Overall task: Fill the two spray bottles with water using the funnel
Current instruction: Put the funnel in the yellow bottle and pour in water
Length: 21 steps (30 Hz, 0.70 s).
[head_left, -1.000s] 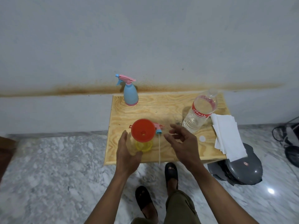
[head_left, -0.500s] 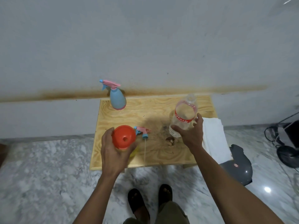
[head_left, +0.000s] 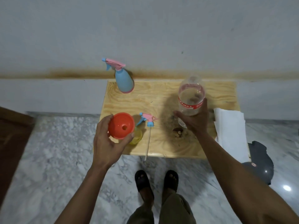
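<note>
An orange funnel (head_left: 121,126) sits in the neck of a yellow spray bottle (head_left: 136,136) near the table's front left. My left hand (head_left: 107,143) curls round the funnel's rim and the bottle beneath it. My right hand (head_left: 195,121) grips a clear water bottle (head_left: 191,96) with a red label, lifted off the table, its open mouth pointing away. A pink and blue spray head (head_left: 147,119) with its long tube lies beside the yellow bottle. A blue spray bottle (head_left: 123,84) with its pink head on stands at the back left.
The small wooden table (head_left: 161,101) stands against a white wall. White paper towels (head_left: 231,131) hang over its right edge, above a grey object (head_left: 260,164) on the marble floor. A wet stain marks the wood under my right hand. My feet (head_left: 156,181) are just before the table.
My right hand reached to the water bottle, closed round it and lifted it. My left hand moved up from the yellow bottle's side to the funnel's rim. The view shifted.
</note>
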Each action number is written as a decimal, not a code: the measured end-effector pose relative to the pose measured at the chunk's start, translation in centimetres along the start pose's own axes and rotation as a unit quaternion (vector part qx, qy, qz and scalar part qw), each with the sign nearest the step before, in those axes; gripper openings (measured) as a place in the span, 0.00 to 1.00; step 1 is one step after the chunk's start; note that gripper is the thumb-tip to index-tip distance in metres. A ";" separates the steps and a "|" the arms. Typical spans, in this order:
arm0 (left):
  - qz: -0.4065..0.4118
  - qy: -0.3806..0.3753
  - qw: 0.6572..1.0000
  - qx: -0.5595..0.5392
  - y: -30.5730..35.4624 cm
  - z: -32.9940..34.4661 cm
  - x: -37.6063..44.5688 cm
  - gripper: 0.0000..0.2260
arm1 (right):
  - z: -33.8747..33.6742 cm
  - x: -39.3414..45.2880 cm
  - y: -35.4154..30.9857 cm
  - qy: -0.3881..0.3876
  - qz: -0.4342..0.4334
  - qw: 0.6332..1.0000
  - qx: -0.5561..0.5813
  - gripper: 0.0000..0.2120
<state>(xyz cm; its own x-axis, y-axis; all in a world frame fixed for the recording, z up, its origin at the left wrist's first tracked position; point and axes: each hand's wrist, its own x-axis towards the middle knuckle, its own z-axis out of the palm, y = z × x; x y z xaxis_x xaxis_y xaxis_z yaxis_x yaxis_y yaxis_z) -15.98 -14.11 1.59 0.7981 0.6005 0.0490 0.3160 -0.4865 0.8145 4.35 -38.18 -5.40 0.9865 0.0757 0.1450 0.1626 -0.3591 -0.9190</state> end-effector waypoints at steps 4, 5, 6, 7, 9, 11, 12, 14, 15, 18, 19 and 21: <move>-0.002 -0.002 1.000 -0.004 0.0 0.0 0.2 0.42 | 0.4 1.7 0.4 -0.010 -0.032 0.999 -0.015 0.43; -0.002 -0.002 1.000 -0.003 0.0 0.0 0.2 0.42 | 0.5 2.2 0.6 -0.019 -0.042 0.999 -0.018 0.42; -0.002 -0.003 1.000 -0.001 0.0 0.0 0.3 0.42 | 0.5 2.6 0.7 -0.028 -0.052 0.998 -0.019 0.42; -0.001 -0.004 1.000 0.001 -0.1 0.0 0.4 0.41 | 0.5 2.9 0.7 -0.038 -0.060 0.997 -0.021 0.42; 0.002 -0.004 1.000 0.003 -0.2 0.0 0.5 0.41 | 0.6 3.2 0.5 -0.053 -0.073 0.996 -0.024 0.43; 0.005 -0.006 1.000 0.004 -0.3 0.0 0.4 0.41 | 0.4 3.1 -0.2 -0.069 -0.089 0.993 -0.032 0.43; 0.005 -0.008 1.000 0.005 -0.3 0.0 0.4 0.42 | 0.2 3.0 -0.8 -0.083 -0.095 0.992 -0.029 0.44; 0.006 -0.011 1.000 0.003 -0.1 -0.2 0.4 0.42 | -0.4 2.7 -2.2 -0.104 -0.120 0.987 -0.030 0.44; 0.005 -0.012 1.000 0.002 0.0 -0.2 0.3 0.43 | -0.8 2.5 -3.1 -0.113 -0.137 0.984 -0.033 0.44; 0.000 -0.013 1.000 -0.003 0.1 -0.2 0.2 0.43 | -1.7 1.8 -6.3 -0.146 -0.188 0.971 -0.031 0.42; 0.000 -0.014 1.000 -0.006 0.2 -0.3 0.2 0.43 | -2.0 1.5 -7.4 -0.153 -0.206 0.966 -0.032 0.42; 0.004 -0.017 1.000 -0.008 0.2 -0.3 0.2 0.42 | -2.6 1.2 -9.5 -0.178 -0.239 0.954 -0.032 0.42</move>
<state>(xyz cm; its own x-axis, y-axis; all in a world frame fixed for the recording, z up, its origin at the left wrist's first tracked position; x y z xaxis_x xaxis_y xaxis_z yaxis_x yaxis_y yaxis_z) -15.92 -13.88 1.95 0.8173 0.5751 0.0358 0.3023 -0.4809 0.8230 4.00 -37.07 4.44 0.7333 0.5522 0.3968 0.6038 -0.2606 -0.7533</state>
